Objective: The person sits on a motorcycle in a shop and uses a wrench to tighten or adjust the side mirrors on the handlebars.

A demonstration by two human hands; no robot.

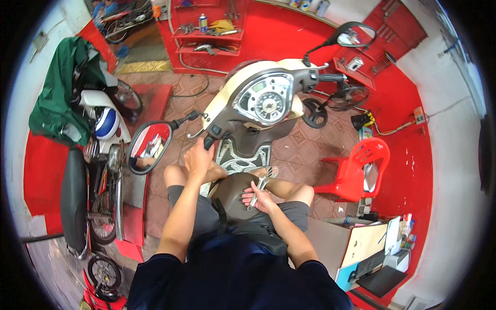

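Note:
I sit astride a cream and brown scooter (289, 67) with a round instrument cluster (266, 101). My left hand (198, 159) is closed around its left handlebar grip (208, 141). In my right hand (261, 200), a silver combination wrench (262, 184) lies across the palm, held by the thumb, above the front of the brown seat (227, 194). Its jaw end points forward and its ring end shows below the fingers. Whether a second wrench lies along it, I cannot tell. The left mirror (150, 147) stands out beside my left hand.
At left is a motorcycle with a black seat (75, 199) and a green cover (64, 98). On the right stand a red plastic chair (361, 168) and a desk (323, 243) with papers. A red tool shelf (206, 37) and the tiled floor (297, 147) lie ahead.

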